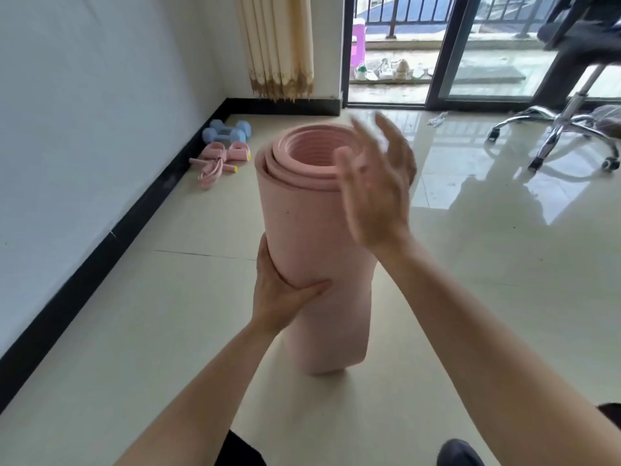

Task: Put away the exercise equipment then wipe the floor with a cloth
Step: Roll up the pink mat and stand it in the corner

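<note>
Now the pink mat stands rolled up on end in the middle of the floor, its long axis upright and the spiral of its top end facing up at us. Left hand is wrapped around the roll low on its left side, gripping it firmly and keeping it steady. Right hand is up at the top right edge, fingers spread and slack, blurred; whether it actually touches the rim I can't tell. So the roll sits between the two hands, left one holding it, right one free beside the top. Far left, against the wall, the blue dumbbells and a pink pull rope lie on the floor. Far right, an office chair by the balcony door.
</note>
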Motion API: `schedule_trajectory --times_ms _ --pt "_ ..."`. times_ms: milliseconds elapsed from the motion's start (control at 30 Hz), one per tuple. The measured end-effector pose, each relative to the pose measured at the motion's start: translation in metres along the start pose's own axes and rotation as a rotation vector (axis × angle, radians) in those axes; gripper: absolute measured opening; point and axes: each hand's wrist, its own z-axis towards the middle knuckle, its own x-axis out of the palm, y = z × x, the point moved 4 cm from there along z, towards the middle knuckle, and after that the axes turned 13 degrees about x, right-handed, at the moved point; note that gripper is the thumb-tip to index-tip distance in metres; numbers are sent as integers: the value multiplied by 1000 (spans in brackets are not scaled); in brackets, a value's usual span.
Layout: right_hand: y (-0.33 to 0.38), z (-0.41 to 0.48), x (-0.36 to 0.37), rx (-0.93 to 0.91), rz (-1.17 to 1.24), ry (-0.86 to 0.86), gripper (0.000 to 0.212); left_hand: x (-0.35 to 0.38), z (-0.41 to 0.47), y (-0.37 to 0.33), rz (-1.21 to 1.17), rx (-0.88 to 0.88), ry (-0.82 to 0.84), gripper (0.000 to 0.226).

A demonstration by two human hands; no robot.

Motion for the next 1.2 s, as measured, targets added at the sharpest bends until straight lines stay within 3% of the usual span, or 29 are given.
schedule_trajectory --times_ms 67,133,233,333,400,467,533,600,767,967,1067,1200 --pt "-24 2 -6 495 176 59 65 -7 1 -3 -4 28 41 133" --pt "-45 2 1 825 438 237 78 -17 11 -28 -87 129 38 113" --pt "-43 5 7 796 510 309 66 -38 56 -90 -216 296 20 75" --pt "-36 -2 7 810 486 206 67 -61 109 -135 -245 175 32 102" --pt "-35 -7 5 827 473 149 52 -72 129 -149 -100 43 155 106" --pt "-37 -2 1 765 506 80 40 -75 137 -149 144 -26 320 92" --pt "-34 8 -10 719 596 -56 35 -78 136 -147 367 -14 357 84" --pt "-37 18 -16 764 673 -160 34 -78 134 -147 392 11 357 77" --pt "-45 26 -2 875 501 141 36 -73 124 -158 340 65 487 72" --pt "-37 44 -9 811 727 64 38 -80 124 -170 294 57 564 65" --pt "-46 42 0 836 545 175 55 -67 118 -170 243 35 527 61" --pt "-48 46 -9 812 228 295 76 -53 118 -161 219 39 358 54"
